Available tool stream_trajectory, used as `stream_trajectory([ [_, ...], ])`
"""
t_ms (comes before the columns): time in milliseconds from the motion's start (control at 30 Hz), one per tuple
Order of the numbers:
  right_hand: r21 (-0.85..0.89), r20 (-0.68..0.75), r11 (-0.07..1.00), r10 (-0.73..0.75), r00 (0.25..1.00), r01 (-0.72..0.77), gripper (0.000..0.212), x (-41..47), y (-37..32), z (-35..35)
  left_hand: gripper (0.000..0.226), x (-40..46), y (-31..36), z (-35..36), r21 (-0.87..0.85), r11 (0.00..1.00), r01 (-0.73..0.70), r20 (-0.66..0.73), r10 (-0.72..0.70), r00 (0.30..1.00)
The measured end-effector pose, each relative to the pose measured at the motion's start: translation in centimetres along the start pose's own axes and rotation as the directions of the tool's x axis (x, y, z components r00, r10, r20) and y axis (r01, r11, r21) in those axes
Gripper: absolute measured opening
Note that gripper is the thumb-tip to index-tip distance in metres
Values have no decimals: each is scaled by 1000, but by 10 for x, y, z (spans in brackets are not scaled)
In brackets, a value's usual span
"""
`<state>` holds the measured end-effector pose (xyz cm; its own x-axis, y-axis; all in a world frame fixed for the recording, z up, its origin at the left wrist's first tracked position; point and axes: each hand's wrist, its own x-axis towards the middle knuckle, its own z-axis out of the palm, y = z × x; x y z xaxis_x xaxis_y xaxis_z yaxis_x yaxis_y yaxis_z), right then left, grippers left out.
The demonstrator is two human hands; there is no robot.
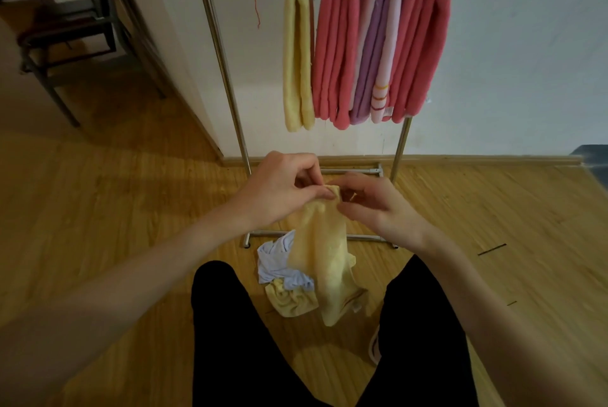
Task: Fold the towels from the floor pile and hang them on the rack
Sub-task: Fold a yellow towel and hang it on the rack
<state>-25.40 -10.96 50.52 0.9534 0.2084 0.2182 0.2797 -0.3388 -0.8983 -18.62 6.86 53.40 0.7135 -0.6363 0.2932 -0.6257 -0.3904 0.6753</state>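
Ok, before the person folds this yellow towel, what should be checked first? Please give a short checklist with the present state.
1. Both hands hold the towel: left hand and right hand pinch the top edge of the pale yellow terry towel: ok.
2. Towel spread flat for folding: it hangs bunched: not ok.
3. Towel clear of the floor pile: lower end seems to rest on the floor beside it: not ok.
4. Free space on the metal rack: gap left of the hung yellow towel: ok.
5. Corners matched: cannot tell.
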Motion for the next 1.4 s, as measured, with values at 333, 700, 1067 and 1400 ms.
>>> stream_trajectory([
  [333,-104,-84,994,-45,995,36,21,18,7,-10,17,-9,-23,-12,-226,962,151,77,-137,988],
  [700,-95,-54,994,-62,997,57,18,19,2,-15,34,-51,-88,17,60,984,167,109,-173,979],
  [1067,-114,-351,992,9,936,-52,17,6,16,-36,18,-26,-58,-40,358,925,-131,-35,153,988],
  [1400,-137,-502,991,-65,863,-5,16,17,11,-50,12,-20,-11,-45,141,974,-179,-24,184,983],
])
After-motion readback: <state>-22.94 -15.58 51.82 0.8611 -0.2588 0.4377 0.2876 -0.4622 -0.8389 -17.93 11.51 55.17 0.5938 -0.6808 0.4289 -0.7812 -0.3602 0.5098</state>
